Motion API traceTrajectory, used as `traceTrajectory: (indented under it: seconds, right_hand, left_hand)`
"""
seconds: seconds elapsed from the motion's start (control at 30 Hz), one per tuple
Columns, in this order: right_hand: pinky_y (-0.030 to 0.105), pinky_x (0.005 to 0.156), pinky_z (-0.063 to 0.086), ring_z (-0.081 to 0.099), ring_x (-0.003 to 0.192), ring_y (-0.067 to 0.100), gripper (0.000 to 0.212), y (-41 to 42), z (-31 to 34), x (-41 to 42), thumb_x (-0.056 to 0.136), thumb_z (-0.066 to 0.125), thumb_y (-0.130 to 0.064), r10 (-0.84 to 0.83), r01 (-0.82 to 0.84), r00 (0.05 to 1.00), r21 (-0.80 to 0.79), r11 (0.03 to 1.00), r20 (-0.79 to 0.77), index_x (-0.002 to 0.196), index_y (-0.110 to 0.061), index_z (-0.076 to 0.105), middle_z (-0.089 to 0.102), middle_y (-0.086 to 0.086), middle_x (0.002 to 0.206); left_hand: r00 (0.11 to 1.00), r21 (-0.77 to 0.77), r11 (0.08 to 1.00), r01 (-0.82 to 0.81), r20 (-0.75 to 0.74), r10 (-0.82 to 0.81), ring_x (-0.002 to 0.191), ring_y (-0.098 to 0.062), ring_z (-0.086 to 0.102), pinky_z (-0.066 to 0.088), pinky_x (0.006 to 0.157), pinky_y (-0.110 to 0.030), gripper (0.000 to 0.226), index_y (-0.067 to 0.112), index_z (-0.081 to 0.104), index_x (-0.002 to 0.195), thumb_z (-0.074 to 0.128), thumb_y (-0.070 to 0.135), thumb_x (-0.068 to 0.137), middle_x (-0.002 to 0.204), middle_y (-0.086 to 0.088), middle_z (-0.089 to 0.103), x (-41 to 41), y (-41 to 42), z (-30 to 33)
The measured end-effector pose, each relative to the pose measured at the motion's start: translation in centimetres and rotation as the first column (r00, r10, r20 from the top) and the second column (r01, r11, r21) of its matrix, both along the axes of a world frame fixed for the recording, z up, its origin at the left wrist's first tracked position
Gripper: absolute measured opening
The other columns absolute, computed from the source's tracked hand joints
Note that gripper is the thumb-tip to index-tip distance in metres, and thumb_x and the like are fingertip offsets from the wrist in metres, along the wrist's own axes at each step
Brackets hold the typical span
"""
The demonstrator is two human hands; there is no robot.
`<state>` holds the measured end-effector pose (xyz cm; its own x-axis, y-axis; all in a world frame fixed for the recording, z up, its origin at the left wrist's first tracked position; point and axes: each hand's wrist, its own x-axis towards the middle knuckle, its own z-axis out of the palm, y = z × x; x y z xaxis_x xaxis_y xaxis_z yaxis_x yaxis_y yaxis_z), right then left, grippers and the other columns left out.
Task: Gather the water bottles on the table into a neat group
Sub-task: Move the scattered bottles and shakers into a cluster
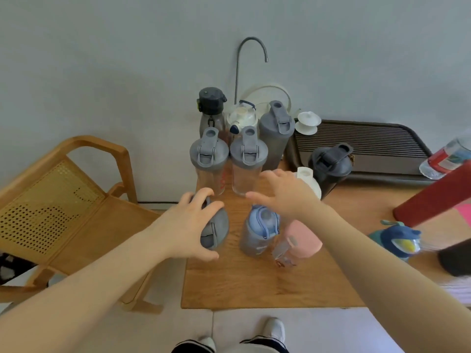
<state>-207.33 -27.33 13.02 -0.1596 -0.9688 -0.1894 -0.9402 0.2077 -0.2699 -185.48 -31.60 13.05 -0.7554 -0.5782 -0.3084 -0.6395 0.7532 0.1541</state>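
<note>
1. Head view: the person looks down at a wooden table (267, 284) with many water bottles on it.
2. The left hand (190, 225) is curled over the lid of a grey-lid bottle (215, 231) at the left front edge of the table. The fingers (204, 193) wrap the top, so it looks like a grip on the lid.
3. The right hand (283, 193) is spread wide and holds nothing. It hangs in the air above the middle of the table.
4. Right under that hand stand a blue bottle (258, 229) and a pink bottle (299, 239), side by side and very close.
5. Behind them, near the wall, is the neat bunch: two clear bottles with grey lids (209, 159) in front, and a tall grey bottle (275, 133) and a dark-lid bottle (211, 105) at the back.
6. A black bottle (330, 166) stands apart on the right, by a dark tray (369, 146). A white cap (307, 178) peeks out behind the right hand.
7. All the bottles stand straight up, lids to the ceiling.
8. The bunch lies straight ahead, away from the person. The left hand's bottle is the nearest one to it on that side, so I think that bottle should slide forward next to the clear ones.
9. The right hand is closer to the blue, pink and black bottles.
</note>
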Motion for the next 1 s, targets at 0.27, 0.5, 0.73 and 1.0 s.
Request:
traceTrajectory:
  seconds: [0.27, 0.5, 0.73, 1.0]
  right_hand:
    - [0.044, 0.098, 0.039, 0.032, 0.128, 0.034, 0.081, -1.1, -1.1, -4.6, 0.075, 0.063, -0.056, -0.023, 0.066, 0.940, 0.114, 0.991, -0.341, 0.139, -0.017, 0.031, 0.041, 0.012, 0.138]
    - [0.045, 0.094, 0.045, 0.034, 0.124, 0.033, 0.087, 0.1, -0.5, -5.7, 0.068, 0.075, -0.042, 0.267, -0.124, 0.850, 0.320, 0.939, -0.455, 0.139, -0.032, 0.025, 0.033, 0.010, 0.139]
    - [0.040, 0.084, 0.050, 0.033, 0.119, 0.030, 0.091, 1.6, -0.4, -7.4, 0.063, 0.075, -0.051, 0.331, -0.164, 0.840, 0.379, 0.911, -0.430, 0.139, -0.037, 0.025, 0.036, 0.008, 0.133]
    - [0.038, 0.096, 0.039, 0.043, 0.123, 0.025, 0.066, 4.9, 1.4, -10.0, 0.079, 0.048, -0.063, 0.223, -0.185, 0.882, 0.131, 0.974, -0.415, 0.134, -0.026, 0.043, 0.050, 0.002, 0.133]
  left_hand:
    - [0.986, 0.016, 1.000, 0.026, -0.165, -0.023, 0.129, -0.021, 0.018, 0.041, 0.099, -0.034, 0.093, 0.022, 0.020, 0.137, 0.066, 0.059, 0.065, 0.138, 0.001, 0.012, -1.3, 1.4, -0.5]
    - [0.987, 0.033, 0.991, 0.126, -0.101, -0.122, 0.142, -0.017, 0.002, 0.013, 0.114, -0.036, 0.101, 0.026, 0.007, 0.145, 0.036, 0.082, 0.065, 0.155, 0.002, 0.004, -3.0, 0.6, 0.3]
    - [0.990, 0.084, 0.987, 0.139, -0.024, -0.138, 0.141, -0.019, 0.009, 0.022, 0.111, -0.038, 0.091, 0.029, 0.008, 0.145, 0.047, 0.071, 0.073, 0.156, 0.006, 0.002, -5.9, -0.7, 0.9]
    - [0.981, 0.004, 0.982, 0.190, 0.037, -0.190, 0.121, -0.014, 0.038, 0.043, 0.092, -0.030, 0.093, 0.029, 0.022, 0.140, 0.054, 0.074, 0.065, 0.136, 0.008, 0.031, -7.2, -1.0, 1.0]
